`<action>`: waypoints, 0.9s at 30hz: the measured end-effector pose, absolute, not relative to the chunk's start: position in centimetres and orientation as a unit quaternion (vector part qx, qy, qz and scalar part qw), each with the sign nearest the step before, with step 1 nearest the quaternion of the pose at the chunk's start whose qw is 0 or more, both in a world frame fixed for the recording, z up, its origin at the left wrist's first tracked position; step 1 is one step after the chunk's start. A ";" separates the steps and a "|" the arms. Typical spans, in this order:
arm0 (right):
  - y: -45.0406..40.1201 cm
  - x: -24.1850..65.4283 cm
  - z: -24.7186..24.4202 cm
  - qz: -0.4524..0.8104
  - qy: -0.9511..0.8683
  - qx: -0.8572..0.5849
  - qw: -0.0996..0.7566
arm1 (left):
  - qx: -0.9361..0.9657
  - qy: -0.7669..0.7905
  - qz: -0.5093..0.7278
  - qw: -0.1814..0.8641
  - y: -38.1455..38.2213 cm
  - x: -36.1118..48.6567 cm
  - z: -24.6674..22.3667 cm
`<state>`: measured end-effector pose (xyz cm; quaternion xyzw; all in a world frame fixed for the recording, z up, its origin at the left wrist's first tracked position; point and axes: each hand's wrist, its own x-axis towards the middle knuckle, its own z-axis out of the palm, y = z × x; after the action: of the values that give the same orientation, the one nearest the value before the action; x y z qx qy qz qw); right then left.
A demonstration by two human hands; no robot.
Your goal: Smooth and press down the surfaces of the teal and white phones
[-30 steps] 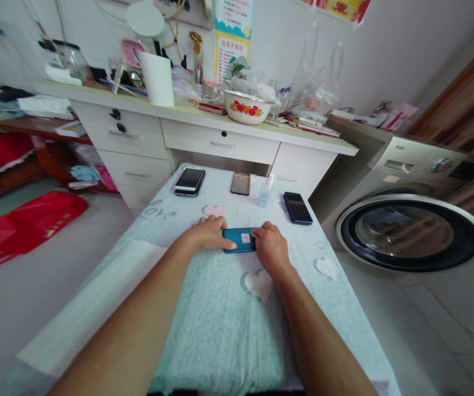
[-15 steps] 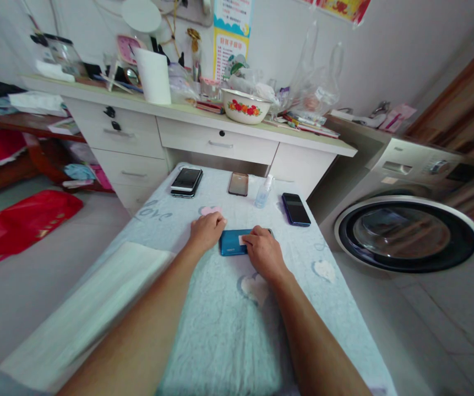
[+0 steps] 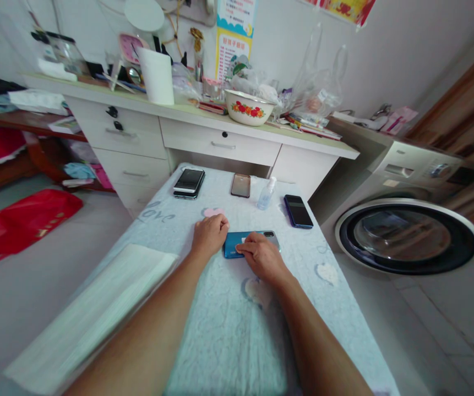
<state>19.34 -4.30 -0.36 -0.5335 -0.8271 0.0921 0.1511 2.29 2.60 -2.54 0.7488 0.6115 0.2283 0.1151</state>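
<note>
A blue phone [image 3: 232, 242] lies back up on the cloth-covered table [image 3: 220, 324], its camera end to the right. My right hand [image 3: 261, 254] is over its middle, fingers pressed together on a small white piece, partly hidden, against the phone's back. Closed, my left hand [image 3: 211, 234] rests at the phone's left end; what it grips, if anything, is hidden. Farther back are stacked phones [image 3: 189, 182], a brown phone case [image 3: 240, 185], a clear spray bottle [image 3: 266, 193] and a dark phone [image 3: 298, 211].
A folded pale cloth [image 3: 96, 313] lies along the table's left side. Behind stands a white desk [image 3: 220, 144] bearing a flowered bowl [image 3: 250, 108] and a paper roll [image 3: 157, 77]. At right is a washing machine [image 3: 410, 170]; a red bag [image 3: 26, 223] is on the floor.
My right hand's fingers have slid left along the phone's back, and the camera end now shows. The whole view has shifted slightly.
</note>
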 end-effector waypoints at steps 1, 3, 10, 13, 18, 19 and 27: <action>-4.2 19.4 -0.4 0.087 -0.817 -0.549 0.154 | 0.749 0.611 0.227 0.116 2.6 2.3 -2.5; -4.1 19.4 -0.3 0.074 -0.801 -0.574 0.151 | 0.751 0.609 0.228 0.115 2.5 2.3 -2.5; -3.6 19.5 -0.3 0.026 -0.759 -0.637 0.127 | 0.760 0.599 0.226 0.111 2.5 2.3 -2.6; -3.4 19.4 -0.5 0.012 -0.752 -0.648 0.118 | 0.759 0.602 0.220 0.114 2.5 2.4 -2.5; -3.1 18.9 -0.7 -0.002 -0.756 -0.645 0.111 | 0.758 0.606 0.217 0.112 2.5 2.5 -2.4; -3.0 18.8 -0.7 -0.002 -0.760 -0.640 0.112 | 0.758 0.605 0.218 0.110 2.5 2.5 -2.5; -3.4 18.4 0.0 0.041 -0.794 -0.594 0.122 | 0.759 0.601 0.225 0.107 2.7 2.4 -2.7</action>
<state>18.37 -3.42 0.02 -0.5936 -0.7943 0.0412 0.1222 2.42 2.67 -2.71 0.7592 0.6013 0.2251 0.1069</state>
